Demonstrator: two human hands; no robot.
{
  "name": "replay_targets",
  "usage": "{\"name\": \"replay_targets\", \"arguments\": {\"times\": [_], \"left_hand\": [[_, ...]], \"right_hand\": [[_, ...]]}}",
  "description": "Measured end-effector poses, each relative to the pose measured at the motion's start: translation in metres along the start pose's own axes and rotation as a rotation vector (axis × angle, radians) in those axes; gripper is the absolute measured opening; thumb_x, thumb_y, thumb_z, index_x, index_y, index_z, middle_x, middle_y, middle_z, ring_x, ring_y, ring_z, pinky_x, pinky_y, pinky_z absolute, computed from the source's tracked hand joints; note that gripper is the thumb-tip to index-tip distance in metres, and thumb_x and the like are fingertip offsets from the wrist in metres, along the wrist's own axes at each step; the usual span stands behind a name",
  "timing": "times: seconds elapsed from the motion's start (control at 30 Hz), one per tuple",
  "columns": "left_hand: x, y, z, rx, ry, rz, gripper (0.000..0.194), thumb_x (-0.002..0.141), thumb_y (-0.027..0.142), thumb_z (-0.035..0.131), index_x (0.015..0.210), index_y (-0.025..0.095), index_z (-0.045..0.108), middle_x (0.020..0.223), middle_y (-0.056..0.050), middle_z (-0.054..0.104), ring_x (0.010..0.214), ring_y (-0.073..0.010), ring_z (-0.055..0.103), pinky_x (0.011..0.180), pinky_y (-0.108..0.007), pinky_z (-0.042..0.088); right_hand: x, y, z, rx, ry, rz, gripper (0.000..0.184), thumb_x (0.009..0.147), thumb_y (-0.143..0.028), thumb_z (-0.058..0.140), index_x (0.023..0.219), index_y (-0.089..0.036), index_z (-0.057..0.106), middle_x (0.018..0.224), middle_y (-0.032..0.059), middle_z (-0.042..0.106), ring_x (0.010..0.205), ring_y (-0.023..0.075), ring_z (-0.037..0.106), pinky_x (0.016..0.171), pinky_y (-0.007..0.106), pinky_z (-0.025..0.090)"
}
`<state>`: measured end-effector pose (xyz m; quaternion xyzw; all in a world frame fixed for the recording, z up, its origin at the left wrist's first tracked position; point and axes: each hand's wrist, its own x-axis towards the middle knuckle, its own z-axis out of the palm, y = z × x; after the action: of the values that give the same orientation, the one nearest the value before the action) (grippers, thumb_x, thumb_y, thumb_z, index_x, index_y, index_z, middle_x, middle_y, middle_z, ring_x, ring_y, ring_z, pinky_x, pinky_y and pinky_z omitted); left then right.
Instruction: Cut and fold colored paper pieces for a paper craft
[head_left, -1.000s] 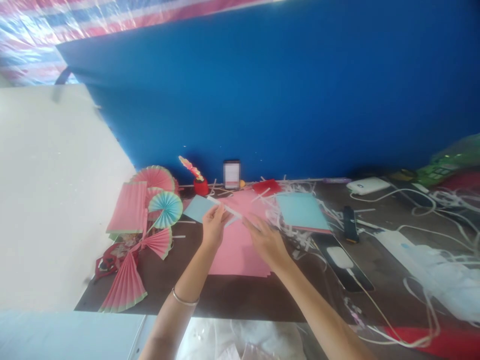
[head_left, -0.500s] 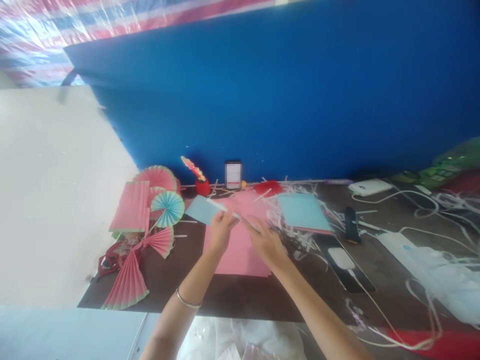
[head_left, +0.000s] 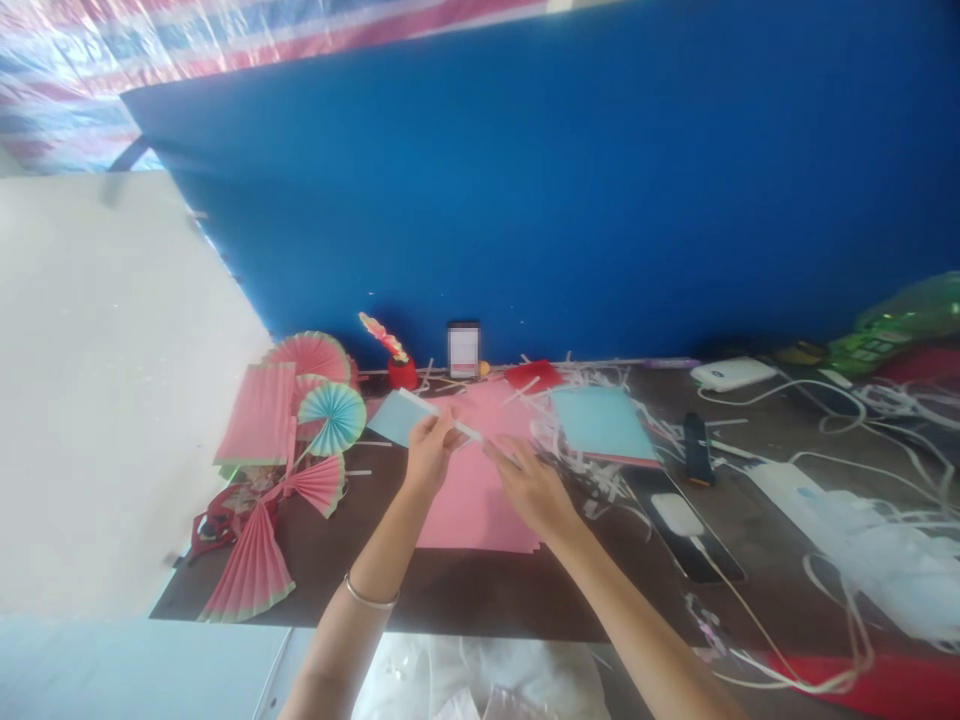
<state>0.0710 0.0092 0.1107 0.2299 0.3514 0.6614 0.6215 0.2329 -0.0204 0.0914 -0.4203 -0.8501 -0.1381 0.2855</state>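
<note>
My left hand [head_left: 430,450] is closed on a narrow white strip [head_left: 417,402], which slants down to the right between my hands. Light blue paper [head_left: 391,418] shows beyond the left hand, along the strip; whether the two are joined I cannot tell. My right hand [head_left: 531,482] is at the strip's right end, its fingertips drawn together there and slightly blurred. Below both hands, pink paper sheets [head_left: 480,505] lie on the dark table.
Pleated paper fans [head_left: 251,570] are gathered at the left. Rightward lie a light blue paper stack [head_left: 606,425], white paper scraps [head_left: 600,482], a black phone [head_left: 712,562] and white cables [head_left: 847,600]. A red pot [head_left: 403,375] stands near the blue wall.
The view has shifted slightly. My left hand has moved a little left and down, and its fingers still hold the strip. My right hand stays at the strip's end.
</note>
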Motion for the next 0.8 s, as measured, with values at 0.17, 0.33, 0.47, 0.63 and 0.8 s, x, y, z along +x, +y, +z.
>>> {"name": "replay_targets", "arguments": {"times": [0.17, 0.33, 0.47, 0.63, 0.8], "left_hand": [[-0.002, -0.003, -0.001, -0.023, 0.019, 0.004, 0.030, 0.065, 0.035, 0.071, 0.085, 0.014, 0.063, 0.083, -0.006, 0.066, 0.084, -0.0204, 0.064, 0.083, -0.035, 0.046], [-0.009, -0.016, -0.001, -0.006, -0.034, -0.056, 0.034, 0.061, 0.031, 0.074, 0.088, 0.012, 0.062, 0.082, -0.007, 0.067, 0.085, -0.0214, 0.064, 0.086, -0.039, 0.045], [-0.011, -0.021, 0.000, -0.018, -0.067, -0.044, 0.031, 0.061, 0.027, 0.074, 0.086, 0.012, 0.062, 0.080, -0.006, 0.067, 0.084, -0.0194, 0.064, 0.089, -0.039, 0.043], [-0.012, -0.019, -0.006, 0.085, -0.134, -0.008, 0.043, 0.070, 0.034, 0.067, 0.107, 0.016, 0.054, 0.103, -0.012, 0.063, 0.097, -0.0243, 0.060, 0.090, -0.041, 0.044], [-0.024, -0.006, -0.017, 0.729, 0.230, 0.757, 0.070, 0.076, 0.031, 0.060, 0.135, 0.022, 0.023, 0.140, -0.016, 0.029, 0.128, -0.0276, 0.031, 0.102, -0.046, 0.031]], "right_hand": [[0.004, -0.004, -0.002, 0.041, 0.007, 0.028, 0.044, 0.081, -0.004, 0.038, 0.117, -0.021, 0.055, 0.107, 0.0088, 0.062, 0.086, 0.0176, 0.063, 0.062, 0.025, 0.053], [0.003, -0.005, -0.001, 0.056, 0.053, 0.049, 0.037, 0.083, -0.009, 0.040, 0.113, -0.023, 0.057, 0.103, 0.0070, 0.064, 0.081, 0.0169, 0.063, 0.056, 0.024, 0.050], [0.003, -0.008, -0.001, 0.199, 0.141, 0.168, 0.027, 0.083, -0.021, 0.048, 0.108, -0.022, 0.058, 0.099, 0.0050, 0.065, 0.080, 0.0148, 0.062, 0.059, 0.022, 0.048], [0.006, -0.009, -0.001, 0.375, 0.171, 0.294, 0.013, 0.083, -0.021, 0.050, 0.085, -0.021, 0.063, 0.089, 0.0027, 0.065, 0.062, 0.0100, 0.059, 0.056, 0.021, 0.046], [0.004, -0.006, 0.001, 0.263, 0.210, 0.222, 0.014, 0.082, -0.018, 0.050, 0.083, -0.022, 0.063, 0.088, 0.0020, 0.065, 0.073, 0.0112, 0.061, 0.053, 0.019, 0.042]]}}
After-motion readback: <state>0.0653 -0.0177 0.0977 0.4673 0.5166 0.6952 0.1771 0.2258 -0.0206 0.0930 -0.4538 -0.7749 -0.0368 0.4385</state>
